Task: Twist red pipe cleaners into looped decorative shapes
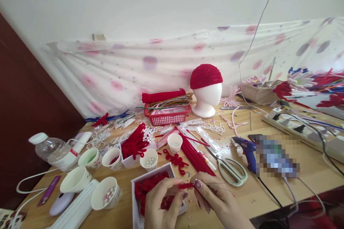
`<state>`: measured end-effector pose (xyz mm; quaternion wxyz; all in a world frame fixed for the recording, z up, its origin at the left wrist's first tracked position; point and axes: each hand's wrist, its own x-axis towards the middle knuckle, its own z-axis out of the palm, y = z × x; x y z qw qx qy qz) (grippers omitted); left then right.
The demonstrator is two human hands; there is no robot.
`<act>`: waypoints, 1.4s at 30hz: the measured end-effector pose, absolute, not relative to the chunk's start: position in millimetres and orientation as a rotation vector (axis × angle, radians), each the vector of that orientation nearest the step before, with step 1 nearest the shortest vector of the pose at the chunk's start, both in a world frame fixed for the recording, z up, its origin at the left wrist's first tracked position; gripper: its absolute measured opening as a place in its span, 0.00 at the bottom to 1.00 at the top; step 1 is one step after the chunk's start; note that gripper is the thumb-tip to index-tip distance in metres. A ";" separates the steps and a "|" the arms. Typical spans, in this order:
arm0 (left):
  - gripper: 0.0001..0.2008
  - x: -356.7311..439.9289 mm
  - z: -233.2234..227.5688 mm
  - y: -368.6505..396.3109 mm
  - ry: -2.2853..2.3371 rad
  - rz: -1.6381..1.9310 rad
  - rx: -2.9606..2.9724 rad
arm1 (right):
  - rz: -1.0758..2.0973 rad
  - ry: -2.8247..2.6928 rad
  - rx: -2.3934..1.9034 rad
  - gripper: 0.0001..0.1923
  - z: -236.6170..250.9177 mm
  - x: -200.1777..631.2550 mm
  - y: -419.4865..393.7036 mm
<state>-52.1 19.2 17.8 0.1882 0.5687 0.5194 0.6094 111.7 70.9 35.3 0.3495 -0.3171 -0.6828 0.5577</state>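
A small red pipe-cleaner piece (186, 185) is pinched right at the bottom middle of the frame, just above the wooden table (268, 193). It's gripped from both ends: the left hand (163, 204) is closed down on its left end with thumb and fingertips pressed together, and the right hand (215, 198) is closed on the right end the same way, thumb and forefinger nearly meeting. Only the short red stretch is left showing between them.

Directly under the left hand, a white box (150, 179) full of red twisted bits is seen. At about 12 o'clock from the hands, a red knotted ornament (175, 159) is laid flat, with a bundle of red stems (193, 154) next to it at 1 o'clock. Mint-handled scissors (231, 170) are found at 2 o'clock, and a blue glue gun (248, 152) is parked just past them. At 10 o'clock a bunch of paper cups (106, 193) is scattered around, some with pearl beads inside, and a plastic bottle (52, 150) is lying on its side further out. Way back at 12 o'clock, a red basket (167, 116) and a white foam head (206, 98) wearing a red cap (205, 76) are set against the curtain.
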 end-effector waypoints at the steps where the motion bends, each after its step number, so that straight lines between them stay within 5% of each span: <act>1: 0.08 -51.3 20.4 21.8 1.422 1.684 1.569 | 1.449 -1.761 -0.814 0.27 35.7 110.5 71.5; 9: 0.08 -50.5 30.5 33.5 1.443 1.624 1.326 | 1.445 -1.667 -0.866 0.17 37.4 101.4 71.8; 19: 0.08 -49.4 26.0 34.2 1.679 1.704 1.458 | 0.612 -2.202 -0.978 0.11 38.8 96.5 59.1; 29: 0.09 -55.0 28.9 27.0 1.623 1.582 1.574 | 0.174 -2.350 -0.837 0.14 58.5 102.1 57.9; 34: 0.10 -65.4 41.6 20.3 1.390 1.370 1.377 | 0.355 -2.308 -0.856 0.14 62.2 110.1 62.1; 42: 0.11 -76.9 57.0 16.1 1.179 1.112 1.428 | 1.317 -2.094 -0.881 0.13 73.9 124.4 67.6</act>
